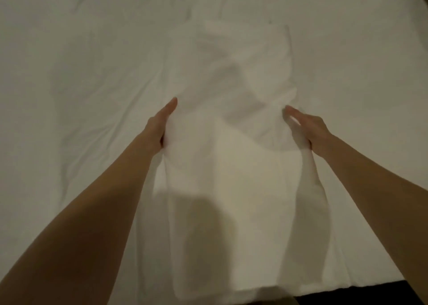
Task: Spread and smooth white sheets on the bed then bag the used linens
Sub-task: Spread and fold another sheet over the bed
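Left hand [162, 124] and right hand [308, 128] are gripping folded white sheet [229, 142] edges, lying over wrinkled bed [81, 73]; dark floor [370, 296] showing at the near edge.

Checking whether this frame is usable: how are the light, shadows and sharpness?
Head view: dim, warm light; soft overall, the right hand motion-blurred; the left hand sharper; dark shadows fall across the folded white cloth lying on the wrinkled white bed sheet; no glare.

A bedroom: a wide bed [69, 96] spread with creased white sheets [347, 96] fills the view
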Demonstrator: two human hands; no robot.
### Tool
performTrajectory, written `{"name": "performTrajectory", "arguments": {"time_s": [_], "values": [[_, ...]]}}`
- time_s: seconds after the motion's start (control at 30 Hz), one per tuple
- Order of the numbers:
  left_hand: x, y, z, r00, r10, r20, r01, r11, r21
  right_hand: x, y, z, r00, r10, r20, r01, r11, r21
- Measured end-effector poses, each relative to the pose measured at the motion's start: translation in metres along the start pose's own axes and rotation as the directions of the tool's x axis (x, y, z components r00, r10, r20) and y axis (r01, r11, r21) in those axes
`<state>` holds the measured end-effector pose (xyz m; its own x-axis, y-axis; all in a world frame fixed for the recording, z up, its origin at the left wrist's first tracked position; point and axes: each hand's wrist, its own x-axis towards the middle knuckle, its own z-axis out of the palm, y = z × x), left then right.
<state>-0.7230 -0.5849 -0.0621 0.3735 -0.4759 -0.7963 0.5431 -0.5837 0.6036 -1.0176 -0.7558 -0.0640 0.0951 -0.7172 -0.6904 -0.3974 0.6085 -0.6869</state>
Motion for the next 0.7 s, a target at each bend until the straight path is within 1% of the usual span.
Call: {"name": "performTrajectory", "arguments": {"time_s": [0.07, 0.13, 0.2, 0.27, 0.3, 0.37, 0.43, 0.5, 0.6, 0.7], "values": [[0.004, 0.019, 0.011, 1.0, 0.007, 0.024, -0.007, 1.0, 0.005, 0.019, -0.019, 0.011, 1.0, -0.012, -0.014, 0.013, 0.997, 0.077], [0.019, 0.036, 0.019, 0.996, 0.002, 0.084, 0.001, 1.0, -0.026, 0.038, -0.042, 0.019, 1.0, -0.002, -0.024, 0.003, 0.999, 0.039], [0.034, 0.055, 0.025, 0.997, 0.01, 0.078, -0.007, 0.999, -0.046, 0.054, -0.067, 0.026, 1.0, -0.02, -0.016, 0.02, 1.0, 0.006], [0.044, 0.074, 0.026, 0.997, 0.05, 0.053, -0.049, 0.999, -0.016, 0.067, -0.092, 0.032, 0.993, -0.116, -0.007, 0.116, 0.993, -0.014], [0.051, 0.081, 0.023, 0.998, 0.062, 0.015, -0.062, 0.998, -0.006, 0.074, -0.102, 0.033, 0.982, -0.191, -0.006, 0.19, 0.981, -0.038], [0.064, 0.093, 0.013, 0.984, 0.117, -0.138, -0.122, 0.992, -0.026, 0.086, -0.116, 0.03, 0.951, -0.307, -0.031, 0.305, 0.951, -0.053], [0.077, 0.1, 0.009, 0.935, 0.216, -0.28, -0.221, 0.975, 0.015, 0.101, -0.114, 0.026, 0.936, -0.349, -0.054, 0.346, 0.936, -0.062], [0.089, 0.096, 0.01, 0.913, 0.256, -0.316, -0.24, 0.967, 0.089, 0.118, -0.102, 0.031, 0.949, -0.309, -0.056, 0.303, 0.948, -0.093], [0.108, 0.085, 0.011, 0.931, 0.193, -0.311, -0.181, 0.981, 0.068, 0.134, -0.091, 0.039, 0.971, -0.227, -0.07, 0.22, 0.97, -0.1], [0.109, 0.092, 0.009, 0.952, 0.144, -0.27, -0.13, 0.989, 0.07, 0.139, -0.09, 0.04, 0.976, -0.206, -0.064, 0.198, 0.974, -0.112]]}}
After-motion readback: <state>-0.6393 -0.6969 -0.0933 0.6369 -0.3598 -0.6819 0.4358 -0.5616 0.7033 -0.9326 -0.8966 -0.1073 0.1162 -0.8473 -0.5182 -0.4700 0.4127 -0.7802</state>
